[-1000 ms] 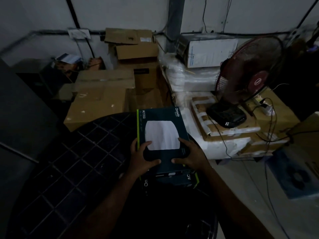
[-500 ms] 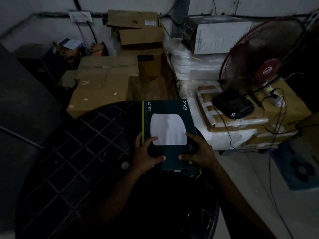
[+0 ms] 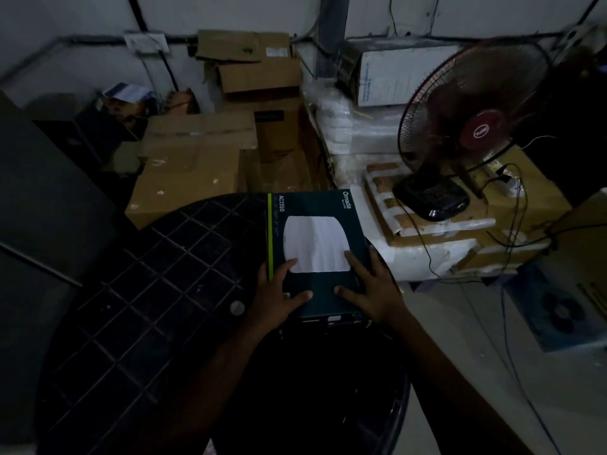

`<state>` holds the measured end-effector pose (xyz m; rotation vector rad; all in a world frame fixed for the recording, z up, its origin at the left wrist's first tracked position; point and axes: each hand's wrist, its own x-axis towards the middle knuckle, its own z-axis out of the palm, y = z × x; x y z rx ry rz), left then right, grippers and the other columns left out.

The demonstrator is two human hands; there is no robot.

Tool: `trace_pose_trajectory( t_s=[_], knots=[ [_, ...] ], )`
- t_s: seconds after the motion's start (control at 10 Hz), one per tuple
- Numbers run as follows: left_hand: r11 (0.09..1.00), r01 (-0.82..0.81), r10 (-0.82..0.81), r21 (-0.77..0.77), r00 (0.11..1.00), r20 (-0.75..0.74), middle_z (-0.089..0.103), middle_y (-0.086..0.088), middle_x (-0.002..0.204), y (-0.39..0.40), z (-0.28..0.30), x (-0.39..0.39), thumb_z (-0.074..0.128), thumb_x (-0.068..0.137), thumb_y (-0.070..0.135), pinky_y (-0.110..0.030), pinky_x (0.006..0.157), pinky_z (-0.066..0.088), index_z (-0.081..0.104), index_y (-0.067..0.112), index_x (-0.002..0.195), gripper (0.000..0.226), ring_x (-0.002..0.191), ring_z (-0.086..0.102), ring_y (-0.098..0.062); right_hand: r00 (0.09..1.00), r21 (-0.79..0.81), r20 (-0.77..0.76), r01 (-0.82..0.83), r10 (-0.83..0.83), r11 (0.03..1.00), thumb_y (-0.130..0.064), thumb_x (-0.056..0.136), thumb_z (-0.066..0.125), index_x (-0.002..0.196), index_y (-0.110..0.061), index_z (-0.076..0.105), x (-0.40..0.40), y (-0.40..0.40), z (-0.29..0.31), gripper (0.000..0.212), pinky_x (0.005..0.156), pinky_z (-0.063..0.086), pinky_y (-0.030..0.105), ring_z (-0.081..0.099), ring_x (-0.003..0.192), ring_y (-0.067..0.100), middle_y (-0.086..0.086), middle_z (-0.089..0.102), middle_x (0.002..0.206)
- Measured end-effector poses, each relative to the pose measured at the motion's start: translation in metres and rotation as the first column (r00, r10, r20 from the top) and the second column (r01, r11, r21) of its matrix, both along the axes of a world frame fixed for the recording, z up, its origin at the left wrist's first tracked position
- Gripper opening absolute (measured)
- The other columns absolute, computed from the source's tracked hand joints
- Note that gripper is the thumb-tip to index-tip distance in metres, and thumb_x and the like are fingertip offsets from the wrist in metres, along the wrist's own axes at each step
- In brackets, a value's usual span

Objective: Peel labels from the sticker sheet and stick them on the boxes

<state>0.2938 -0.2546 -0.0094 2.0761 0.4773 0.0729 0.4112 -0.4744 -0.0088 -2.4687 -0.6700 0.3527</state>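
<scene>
A dark teal product box point(image 3: 315, 244) with a white picture and a green stripe lies on top of another box point(image 3: 328, 321) at the right edge of a round black table point(image 3: 141, 290). My left hand point(image 3: 279, 293) grips the top box's near left corner, thumb on the lid. Gripping the near right corner is my right hand point(image 3: 374, 287), its fingers spread over the lid and side. No sticker sheet shows in the dim light.
Brown cartons point(image 3: 197, 165) are piled behind the table against the wall. A standing fan point(image 3: 460, 133) sits on wrapped packages at the right, with cables trailing to the floor. A dark panel point(image 3: 42, 192) stands at the left. A small round cap point(image 3: 237, 307) lies on the table.
The box in both hands has been carried away from me and slightly right over the table's edge, and the lower box now shows less beneath it. The grip is unchanged.
</scene>
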Motion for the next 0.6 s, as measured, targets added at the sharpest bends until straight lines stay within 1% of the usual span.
trace_pose_trajectory(
  t_s=[0.1,0.2,0.3,0.4,0.5,0.6],
  knots=[
    [1.000,-0.019,0.019,0.003,1.000,0.008,0.005,-0.005,0.160,-0.007,-0.006,-0.004,0.072,0.084,0.045,-0.028,0.108,0.032,0.032,0.046,0.147,0.074,0.145,0.024,-0.026,0.992,-0.087,0.124,-0.022,0.033,0.996,-0.085,0.080,0.031,0.155,-0.051,0.011,-0.006,0.000,0.001,0.085,0.119,0.029,0.051,0.017,0.152,0.033,-0.001,-0.002,0.169],
    [0.999,-0.030,0.029,-0.025,0.999,-0.012,0.004,-0.006,0.161,-0.007,-0.003,-0.003,0.071,0.085,0.046,-0.026,0.105,0.030,0.031,0.045,0.148,0.074,0.146,0.023,-0.026,0.990,-0.108,0.135,-0.019,0.033,0.994,-0.080,0.084,0.036,0.156,-0.047,0.015,-0.001,0.003,0.005,0.082,0.118,0.032,0.049,0.021,0.151,0.030,0.000,0.003,0.169],
    [1.000,-0.014,0.013,-0.009,1.000,-0.023,0.003,-0.007,0.160,-0.004,-0.002,-0.002,0.070,0.085,0.048,-0.032,0.112,0.031,0.029,0.046,0.148,0.074,0.146,0.022,-0.028,0.976,-0.236,0.206,-0.014,0.064,0.972,-0.075,0.091,0.034,0.157,-0.045,0.011,0.001,0.007,0.008,0.076,0.117,0.032,0.046,0.021,0.151,0.027,0.002,0.003,0.169],
    [0.999,0.025,-0.023,0.031,0.998,-0.066,0.001,-0.011,0.161,-0.002,0.004,-0.009,0.065,0.090,0.046,-0.034,0.113,0.029,0.027,0.041,0.150,0.072,0.146,0.022,-0.031,0.965,-0.344,0.249,0.004,0.087,0.939,-0.073,0.089,0.011,0.159,-0.036,0.010,-0.011,0.013,0.015,0.079,0.118,0.026,0.050,0.015,0.153,0.031,0.005,0.009,0.168],
    [0.996,0.050,-0.046,0.079,0.998,-0.050,0.005,-0.013,0.161,0.000,0.007,-0.031,0.061,0.094,0.040,-0.034,0.114,0.026,0.029,0.033,0.152,0.067,0.145,0.025,-0.031,0.959,-0.337,0.273,0.022,0.076,0.941,-0.057,0.089,0.002,0.158,-0.022,0.025,-0.041,0.026,0.019,0.081,0.118,0.025,0.057,0.019,0.153,0.033,0.008,0.025,0.165],
    [0.960,0.111,-0.096,0.257,0.993,-0.071,0.008,-0.010,0.163,0.012,0.009,-0.066,0.060,0.093,0.040,-0.039,0.117,0.022,0.032,0.028,0.151,0.065,0.148,0.017,-0.030,0.952,-0.312,0.285,-0.015,0.109,0.950,-0.055,0.089,0.004,0.156,-0.017,0.030,-0.078,0.044,0.011,0.081,0.119,0.017,0.057,0.019,0.153,0.029,0.006,0.028,0.164]
  ],
)
